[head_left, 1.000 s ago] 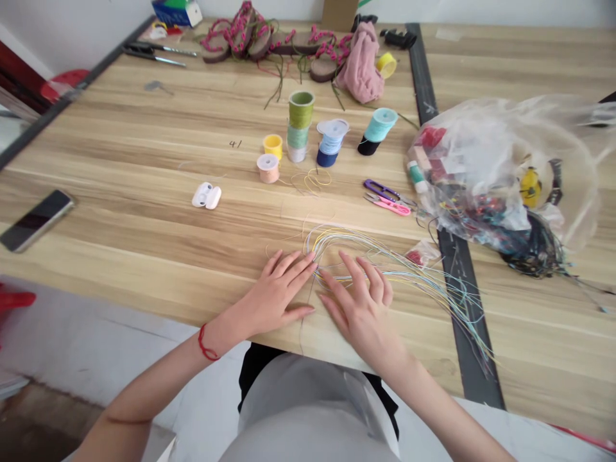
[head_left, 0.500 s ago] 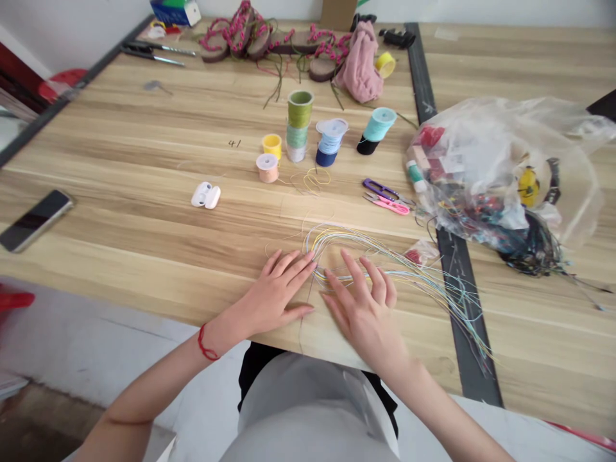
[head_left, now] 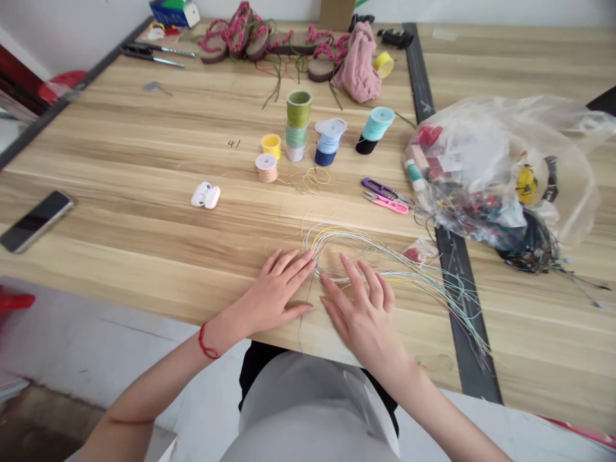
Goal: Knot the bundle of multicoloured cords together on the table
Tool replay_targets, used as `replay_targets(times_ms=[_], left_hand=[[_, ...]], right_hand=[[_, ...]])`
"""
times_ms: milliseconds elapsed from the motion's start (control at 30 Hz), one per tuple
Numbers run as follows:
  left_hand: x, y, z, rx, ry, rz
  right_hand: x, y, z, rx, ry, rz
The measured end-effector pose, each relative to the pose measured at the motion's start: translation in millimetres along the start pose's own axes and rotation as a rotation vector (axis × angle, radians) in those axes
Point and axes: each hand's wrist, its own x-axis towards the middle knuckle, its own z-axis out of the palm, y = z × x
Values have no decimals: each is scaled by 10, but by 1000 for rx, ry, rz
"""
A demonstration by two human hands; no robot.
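A loose bundle of thin cords [head_left: 380,246] in pale blue, yellow and grey lies on the wooden table, bent in a loop at its left end and fanning out to the right. My left hand [head_left: 272,296] rests flat with fingers stretched, its fingertips touching the looped end of the cords. Just right of it, my right hand [head_left: 366,308] is spread, palm down, with fingertips on or beside the lower strands. Neither hand is closed around anything. The parts of the cords under my fingers are hidden.
Beyond the cords stand several thread spools [head_left: 295,138]. Purple snips [head_left: 380,188] and pink snips [head_left: 389,203] lie to their right. A clear plastic bag [head_left: 500,173] of materials sits at right. An earbud case [head_left: 206,195] and a phone [head_left: 36,219] are at left.
My right hand has shifted very slightly left along the lower strands. My left hand and the cords stay in place.
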Motion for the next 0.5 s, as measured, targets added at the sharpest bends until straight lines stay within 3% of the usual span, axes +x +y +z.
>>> replay_targets(times_ms=[500], left_hand=[[2,-8,2,-62,39,8]], right_hand=[[113,19,51,73,18,14]])
